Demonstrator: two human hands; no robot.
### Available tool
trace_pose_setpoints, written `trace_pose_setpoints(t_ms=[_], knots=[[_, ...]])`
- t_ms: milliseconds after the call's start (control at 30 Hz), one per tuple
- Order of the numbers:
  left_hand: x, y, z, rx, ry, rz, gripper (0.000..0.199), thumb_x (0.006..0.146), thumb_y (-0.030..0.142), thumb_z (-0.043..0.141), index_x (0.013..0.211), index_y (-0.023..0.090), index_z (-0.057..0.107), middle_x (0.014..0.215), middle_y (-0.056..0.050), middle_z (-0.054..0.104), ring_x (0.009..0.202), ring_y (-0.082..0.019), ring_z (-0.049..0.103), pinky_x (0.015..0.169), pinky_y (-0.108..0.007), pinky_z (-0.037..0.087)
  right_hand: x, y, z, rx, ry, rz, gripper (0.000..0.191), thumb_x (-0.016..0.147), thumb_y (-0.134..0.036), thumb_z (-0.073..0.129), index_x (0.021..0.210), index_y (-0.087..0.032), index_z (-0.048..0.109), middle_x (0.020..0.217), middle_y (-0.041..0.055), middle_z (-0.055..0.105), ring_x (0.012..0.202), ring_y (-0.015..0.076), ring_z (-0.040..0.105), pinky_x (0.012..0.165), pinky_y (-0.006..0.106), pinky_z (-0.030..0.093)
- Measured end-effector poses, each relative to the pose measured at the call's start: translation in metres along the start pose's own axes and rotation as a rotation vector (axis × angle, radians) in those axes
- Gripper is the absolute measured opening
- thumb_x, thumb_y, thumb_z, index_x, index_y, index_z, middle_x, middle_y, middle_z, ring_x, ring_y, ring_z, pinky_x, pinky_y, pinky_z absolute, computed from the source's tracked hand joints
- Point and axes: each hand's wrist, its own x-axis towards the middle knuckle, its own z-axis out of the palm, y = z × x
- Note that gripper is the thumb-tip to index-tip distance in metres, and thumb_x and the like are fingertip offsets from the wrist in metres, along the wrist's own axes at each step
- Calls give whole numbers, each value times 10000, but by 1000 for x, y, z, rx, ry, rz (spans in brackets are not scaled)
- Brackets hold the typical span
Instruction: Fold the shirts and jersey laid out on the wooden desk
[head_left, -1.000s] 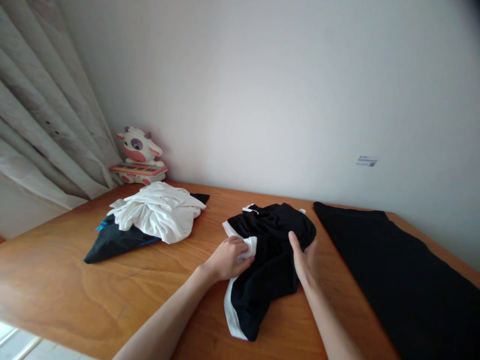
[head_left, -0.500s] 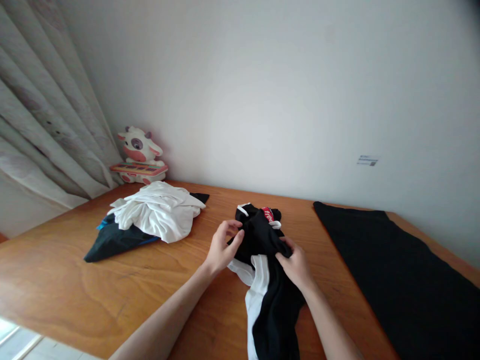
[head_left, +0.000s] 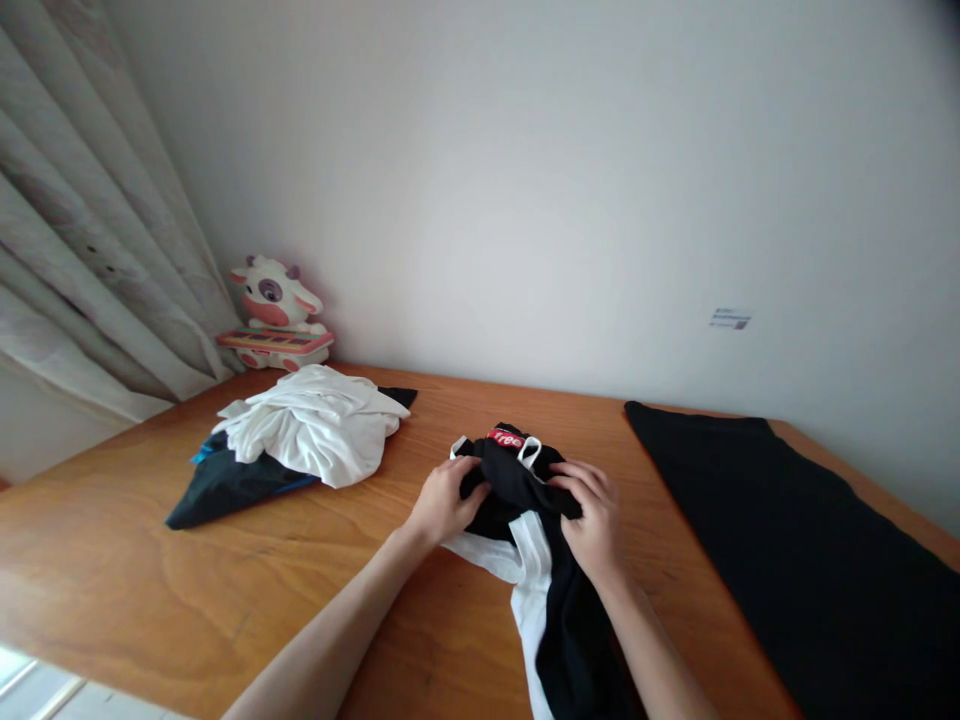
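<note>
A bunched black garment with white panels (head_left: 566, 610) lies on the wooden table in front of me, its lower end running out of view at the bottom. A red patch with white letters (head_left: 506, 437) shows near its far end, beside a small white loop (head_left: 529, 452). My left hand (head_left: 448, 500) is closed on the cloth's left side, thumb and fingers pinching the black fabric. On the opposite side my right hand (head_left: 592, 515) grips the black cloth, fingers over the top. Part of the fabric is hidden behind both hands.
To the left, a crumpled white cloth (head_left: 315, 425) lies over a dark garment with blue edging (head_left: 232, 488). A cow-shaped toy keyboard (head_left: 276, 320) stands by the curtain (head_left: 97, 220). Black cloth (head_left: 795, 540) is spread on the right of the wooden table (head_left: 300, 580).
My left hand has closed on the fabric. The garment's far end has shifted left and toward me, turning the red patch. My right fingers have moved over the cloth.
</note>
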Motion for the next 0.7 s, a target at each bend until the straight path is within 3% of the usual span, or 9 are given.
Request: trace_pose_setpoints(t_ms=[133,233,300,367,467,533,567,633,700], knots=[[0,-3,-4,-23,350,-42,225,940,360,506,1095,235,611,1051,-79,673,1022,-248,615,952,-387,467,2,4,-2,17,144,48,455,759,-98,493,1143,-259,677,1175,80,709,1139,277,617,1033,497,434],[-5,0,-5,31,436,20,242,957,382,498,1108,227,608,1109,-96,631,1065,-260,565,997,-435,429,3,10,-4,71,204,131,400,790,-177,550,1174,-236,648,1167,98,692,1124,280,617,1033,494,443],[-8,4,-6,34,404,78,249,952,404,514,1092,225,615,1203,-110,612,1130,-271,541,1022,-459,405,3,14,-6,161,136,174,296,818,-301,610,1098,-234,677,1184,105,685,1132,288,613,1036,483,444],[-10,7,-8,11,274,170,253,949,440,520,1021,228,640,1277,-104,612,1185,-282,530,1040,-469,385,1,19,-9,285,-3,237,299,850,-455,612,1033,-240,710,1212,105,687,1155,294,610,1040,468,446],[-8,11,-11,-79,-5,278,406,1005,449,408,790,224,669,1223,-62,682,1153,-261,586,1035,-439,389,-1,21,-11,450,-144,375,592,948,-657,338,806,-244,738,1203,98,707,1156,302,622,1007,459,472],[-7,13,-11,-159,-108,230,555,1039,433,316,639,208,629,1068,-56,728,981,-209,658,939,-373,456,-1,19,-12,478,-176,452,764,970,-681,170,602,-237,672,1117,105,732,1097,300,650,969,449,492],[-6,13,-10,-182,-123,188,573,1041,436,311,609,204,608,997,-59,730,891,-187,668,873,-341,482,-1,17,-12,460,-188,470,751,969,-684,197,573,-235,650,1069,110,739,1060,296,662,952,441,499],[-5,15,-8,-166,-107,127,484,1011,471,402,659,205,602,887,-58,700,770,-167,647,757,-304,499,0,14,-11,386,-209,451,544,928,-660,435,716,-232,695,1015,101,742,1009,287,671,937,425,505],[-6,15,-5,-102,-81,101,331,938,513,543,839,208,622,875,-46,667,747,-172,628,708,-300,499,1,12,-10,317,-221,368,389,831,-578,652,1005,-235,708,1079,87,730,1044,284,659,966,429,494]])
